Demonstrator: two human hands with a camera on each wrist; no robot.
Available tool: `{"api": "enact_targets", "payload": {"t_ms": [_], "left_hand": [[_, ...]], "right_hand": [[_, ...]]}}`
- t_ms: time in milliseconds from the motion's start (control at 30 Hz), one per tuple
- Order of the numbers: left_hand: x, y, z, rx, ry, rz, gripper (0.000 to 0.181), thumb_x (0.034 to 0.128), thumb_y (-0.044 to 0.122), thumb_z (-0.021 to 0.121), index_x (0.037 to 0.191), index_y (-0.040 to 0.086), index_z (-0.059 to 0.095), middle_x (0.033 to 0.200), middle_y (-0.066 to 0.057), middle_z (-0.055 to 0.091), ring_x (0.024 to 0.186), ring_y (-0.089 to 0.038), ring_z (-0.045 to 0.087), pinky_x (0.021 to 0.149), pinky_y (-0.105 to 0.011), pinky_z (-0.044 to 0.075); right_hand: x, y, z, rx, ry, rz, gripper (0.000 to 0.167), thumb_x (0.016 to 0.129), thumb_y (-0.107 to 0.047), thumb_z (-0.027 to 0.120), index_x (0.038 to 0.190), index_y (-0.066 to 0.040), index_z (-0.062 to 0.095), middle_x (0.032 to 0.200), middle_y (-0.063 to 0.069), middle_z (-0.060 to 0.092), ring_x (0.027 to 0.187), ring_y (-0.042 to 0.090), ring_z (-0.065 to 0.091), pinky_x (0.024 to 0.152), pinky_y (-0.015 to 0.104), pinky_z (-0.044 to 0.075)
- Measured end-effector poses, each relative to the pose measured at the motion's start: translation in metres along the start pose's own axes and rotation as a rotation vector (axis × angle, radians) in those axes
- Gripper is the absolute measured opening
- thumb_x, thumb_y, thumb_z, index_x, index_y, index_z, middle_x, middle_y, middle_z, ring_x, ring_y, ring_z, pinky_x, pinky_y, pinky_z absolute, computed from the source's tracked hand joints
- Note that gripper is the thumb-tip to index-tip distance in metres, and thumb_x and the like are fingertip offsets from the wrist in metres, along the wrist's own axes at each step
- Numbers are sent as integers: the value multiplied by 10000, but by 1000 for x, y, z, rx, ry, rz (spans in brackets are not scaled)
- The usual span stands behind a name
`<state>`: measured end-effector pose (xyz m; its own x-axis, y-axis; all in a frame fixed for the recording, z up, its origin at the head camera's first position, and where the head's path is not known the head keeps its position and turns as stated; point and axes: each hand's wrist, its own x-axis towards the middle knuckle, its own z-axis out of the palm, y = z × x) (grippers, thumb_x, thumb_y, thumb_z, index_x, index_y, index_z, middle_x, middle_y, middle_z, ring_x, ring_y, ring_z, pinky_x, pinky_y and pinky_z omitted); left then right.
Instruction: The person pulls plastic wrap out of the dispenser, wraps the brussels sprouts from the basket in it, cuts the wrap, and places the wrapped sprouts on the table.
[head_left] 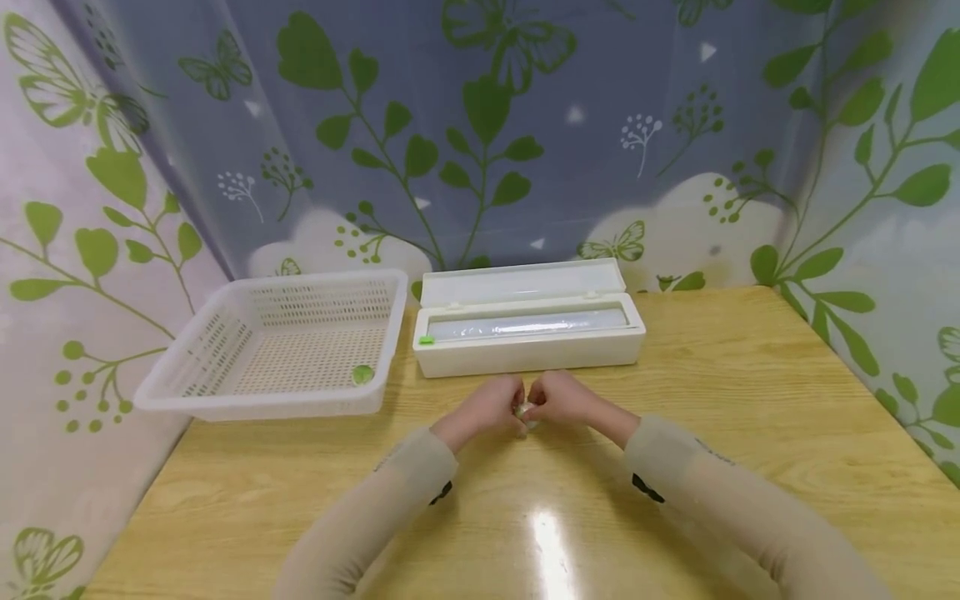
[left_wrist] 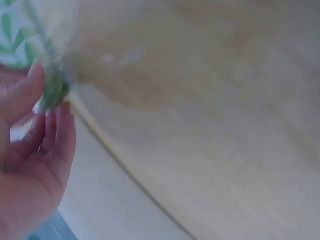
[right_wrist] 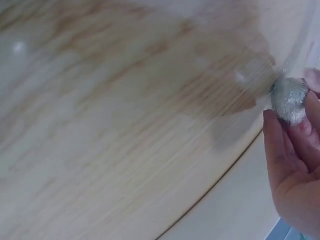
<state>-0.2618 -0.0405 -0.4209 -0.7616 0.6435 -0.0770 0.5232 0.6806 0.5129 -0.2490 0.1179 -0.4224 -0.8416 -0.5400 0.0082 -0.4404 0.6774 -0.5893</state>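
A small round green item (head_left: 527,414) in shiny clear film is held between both hands, just in front of the long white box (head_left: 525,358). The left hand (head_left: 491,406) grips it from the left with bent fingers; in the left wrist view, the thumb and fingertips of that hand (left_wrist: 37,145) pinch the green item (left_wrist: 54,90). From the other side the right hand (head_left: 562,398) pinches it. The right wrist view shows the film-covered item (right_wrist: 290,100) silvery and crinkled against the fingertips of the right hand (right_wrist: 297,165).
The white box's lid (head_left: 521,283) stands raised, and a film roll (head_left: 525,325) lies inside. At the left is a white perforated basket (head_left: 270,406) with a small round green item (head_left: 363,374) in it. A leaf-patterned curtain hangs behind the wooden table (head_left: 720,383).
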Motion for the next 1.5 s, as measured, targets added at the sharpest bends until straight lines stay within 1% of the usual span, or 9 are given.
{"api": "enact_targets", "payload": {"t_ms": [167,267,433,567,833,1033,1133,1267,1500], "left_hand": [[0,-3,-13,-96,-50,-16,97,782,85,665,800,13,602,778,-51,595,729,-147,530,648,-248,442],[1,-4,-11,-106,-83,-72,155,821,185,635,805,31,635,740,-32,604,661,-122,519,585,-233,435],[1,0,-3,-153,-126,-123,149,810,189,648,760,49,658,657,-5,590,570,-100,477,518,-217,414],[-1,5,-1,-157,-98,-129,122,773,153,685,751,39,649,659,-1,587,578,-105,496,528,-218,427],[-6,8,3,-141,-60,-113,170,714,167,742,761,34,647,691,2,608,613,-85,525,558,-199,442],[-12,8,7,-142,-39,-87,174,703,166,750,734,34,641,676,-2,617,578,-71,524,532,-189,438],[-13,11,7,-158,-36,-108,181,702,163,751,749,31,637,687,-6,617,587,-77,530,534,-193,442],[-13,14,8,-165,-35,-134,190,710,147,743,771,15,621,687,-10,595,588,-89,516,529,-198,439],[-15,19,13,-75,7,-102,210,709,139,740,752,12,579,657,-4,537,584,-95,455,522,-193,401]], "right_hand": [[-3,-2,0,-60,10,-6,82,751,-131,697,766,-57,665,699,-23,613,640,91,532,585,248,445],[-8,-3,1,-60,18,-13,83,733,-100,705,781,-60,649,764,6,635,721,139,565,642,288,465],[-14,-1,4,-3,25,-22,155,692,-49,714,756,-77,576,769,12,616,744,158,570,648,283,466],[-16,2,5,40,19,-51,185,679,-19,690,782,-70,545,766,33,613,726,153,585,612,247,469],[-18,5,-2,201,-103,-3,288,805,-95,639,1044,47,564,907,164,630,825,237,609,632,283,496],[-16,6,4,168,-64,-34,110,766,-75,669,848,-1,681,761,29,653,655,78,514,559,217,437],[-16,6,5,153,-17,-28,52,736,-50,687,769,-10,687,683,1,640,592,60,459,523,208,407],[-15,6,8,117,42,-14,30,692,-7,694,719,-18,688,644,-15,627,580,51,457,515,202,405],[-18,6,12,109,87,21,80,657,18,695,733,-4,684,657,15,636,611,68,505,547,211,429]]}}
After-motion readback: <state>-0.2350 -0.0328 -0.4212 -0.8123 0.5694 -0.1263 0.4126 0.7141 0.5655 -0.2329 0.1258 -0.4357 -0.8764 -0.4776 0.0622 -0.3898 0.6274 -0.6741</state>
